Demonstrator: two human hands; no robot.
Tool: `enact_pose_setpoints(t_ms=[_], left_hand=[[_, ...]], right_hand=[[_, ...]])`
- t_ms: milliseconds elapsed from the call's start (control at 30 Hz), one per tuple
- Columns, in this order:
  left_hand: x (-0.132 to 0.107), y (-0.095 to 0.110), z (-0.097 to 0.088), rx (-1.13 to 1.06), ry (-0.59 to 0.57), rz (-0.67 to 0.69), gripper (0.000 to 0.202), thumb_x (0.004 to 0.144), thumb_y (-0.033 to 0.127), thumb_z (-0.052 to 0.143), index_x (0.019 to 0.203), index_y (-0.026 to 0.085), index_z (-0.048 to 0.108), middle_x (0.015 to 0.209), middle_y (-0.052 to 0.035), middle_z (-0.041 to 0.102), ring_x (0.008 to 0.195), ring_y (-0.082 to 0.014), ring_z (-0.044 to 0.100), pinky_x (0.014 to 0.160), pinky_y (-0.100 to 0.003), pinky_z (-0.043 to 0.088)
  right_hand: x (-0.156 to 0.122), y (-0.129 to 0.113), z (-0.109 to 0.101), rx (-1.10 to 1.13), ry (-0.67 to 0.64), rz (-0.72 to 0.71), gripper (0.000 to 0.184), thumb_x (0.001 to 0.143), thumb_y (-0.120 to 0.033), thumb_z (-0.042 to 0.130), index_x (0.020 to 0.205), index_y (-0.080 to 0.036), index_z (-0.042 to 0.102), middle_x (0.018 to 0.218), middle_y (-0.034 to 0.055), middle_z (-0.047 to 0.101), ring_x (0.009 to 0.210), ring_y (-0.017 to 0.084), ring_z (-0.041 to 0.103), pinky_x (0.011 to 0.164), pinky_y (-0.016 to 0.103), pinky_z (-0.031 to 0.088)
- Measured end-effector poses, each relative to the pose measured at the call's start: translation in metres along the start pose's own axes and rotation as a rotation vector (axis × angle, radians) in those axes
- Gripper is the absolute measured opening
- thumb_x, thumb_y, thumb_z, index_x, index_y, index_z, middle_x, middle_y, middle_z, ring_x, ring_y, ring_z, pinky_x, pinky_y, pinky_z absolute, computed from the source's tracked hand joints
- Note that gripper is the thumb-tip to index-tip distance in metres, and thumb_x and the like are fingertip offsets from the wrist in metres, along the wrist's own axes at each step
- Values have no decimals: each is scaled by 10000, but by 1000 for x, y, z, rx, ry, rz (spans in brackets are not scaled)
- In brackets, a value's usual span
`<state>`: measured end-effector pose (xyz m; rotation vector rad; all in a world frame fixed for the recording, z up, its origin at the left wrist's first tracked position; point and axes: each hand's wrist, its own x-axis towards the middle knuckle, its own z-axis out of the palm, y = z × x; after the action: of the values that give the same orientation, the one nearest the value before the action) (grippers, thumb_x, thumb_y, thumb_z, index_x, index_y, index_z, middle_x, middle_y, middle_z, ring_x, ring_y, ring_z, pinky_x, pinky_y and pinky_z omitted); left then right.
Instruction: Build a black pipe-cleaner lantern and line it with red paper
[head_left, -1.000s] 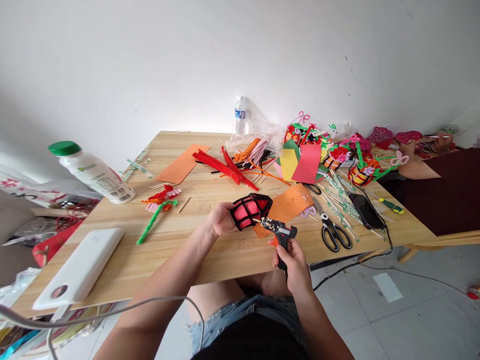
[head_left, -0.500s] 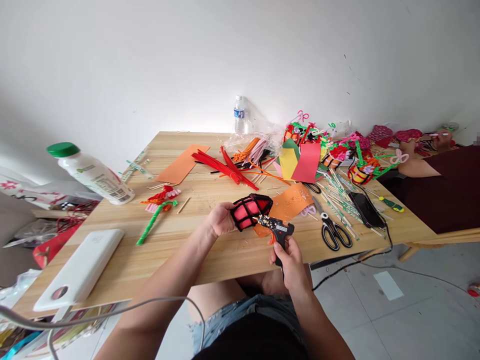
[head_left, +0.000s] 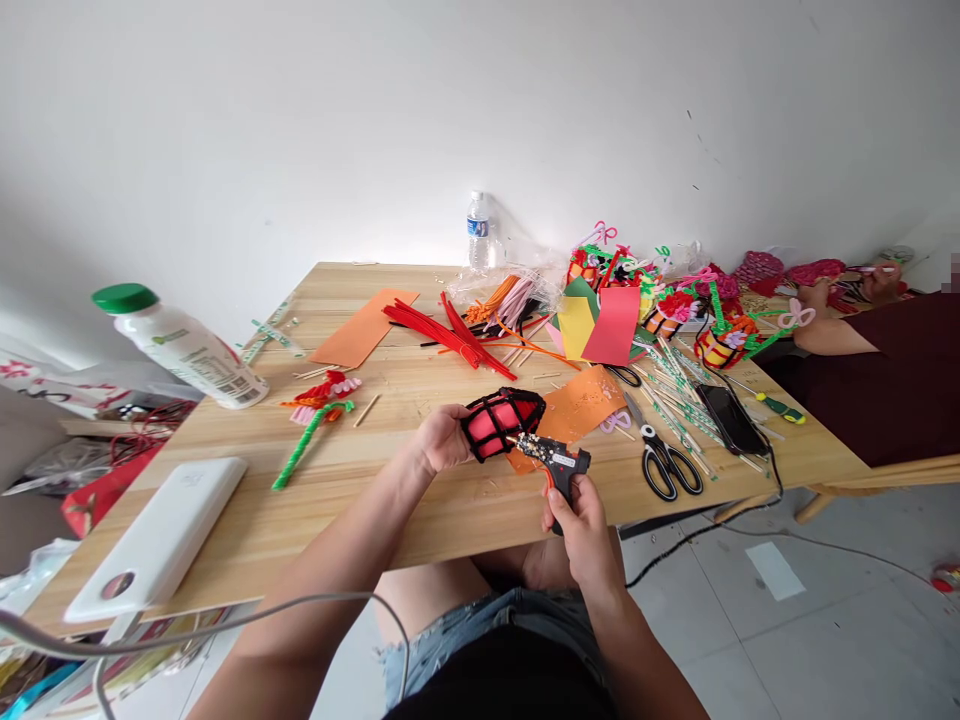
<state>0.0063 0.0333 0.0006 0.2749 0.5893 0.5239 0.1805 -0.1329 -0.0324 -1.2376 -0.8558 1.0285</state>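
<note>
My left hand grips the end of a small lantern, red inside with a black fuzzy pipe-cleaner frame, tilted on its side above the table. In my right hand is a black glue gun, fingers wrapped round its handle near the orange trigger. Its nozzle, crusted with pale specks, points left and meets or nearly meets the lantern's side; I cannot tell if they touch. Under and beside them lies an orange sheet strewn with glue bits. Black-handled scissors rest to the right of the gun.
Red pipe cleaners, coloured paper sheets, wooden sticks and finished lanterns cover the back and right. A phone and screwdriver lie right. Left stand a white bottle and power bank. Another person's arm reaches in.
The glue gun has tilted slightly, its handle shifting a little in my right hand. The lantern and my left hand stay in nearly the same place.
</note>
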Motion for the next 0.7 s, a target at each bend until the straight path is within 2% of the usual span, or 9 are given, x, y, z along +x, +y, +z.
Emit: enact_pose_setpoints(t_ms=[167,300,400,533,700], left_hand=[[1,0,-3,-19,-42,-5,501,750,86,414,1243,80,500,928,-174,733,819,-312,720,791,-475,543],[-1,0,1,2,16,0,510,742,85,414,1246,75,489,909,-169,732,795,-308,720,783,-466,544],[-3,0,6,21,59,9,516,735,86,415,1247,78,484,888,-157,732,776,-300,721,777,-453,547],[-5,-1,11,16,51,23,524,725,80,409,1242,67,489,887,-163,728,768,-296,723,763,-446,556],[-6,-2,12,17,81,35,524,738,86,400,1255,69,485,879,-161,726,746,-296,723,718,-440,566]], right_hand=[[-4,-11,1,-78,6,-6,250,821,-411,638,908,-192,552,854,21,639,521,86,506,531,257,465],[-9,-21,2,-156,52,-35,271,825,-429,636,931,-197,544,927,53,670,547,100,527,534,264,490],[-10,-20,0,-169,64,-52,291,824,-439,638,951,-198,537,940,58,675,548,98,523,524,257,485],[-9,-12,-5,-157,42,-64,347,819,-447,643,1028,-195,528,938,65,679,540,100,512,503,256,469],[-10,-10,-13,-189,32,-67,309,833,-422,638,1013,-194,534,917,56,670,538,97,507,534,264,470]])
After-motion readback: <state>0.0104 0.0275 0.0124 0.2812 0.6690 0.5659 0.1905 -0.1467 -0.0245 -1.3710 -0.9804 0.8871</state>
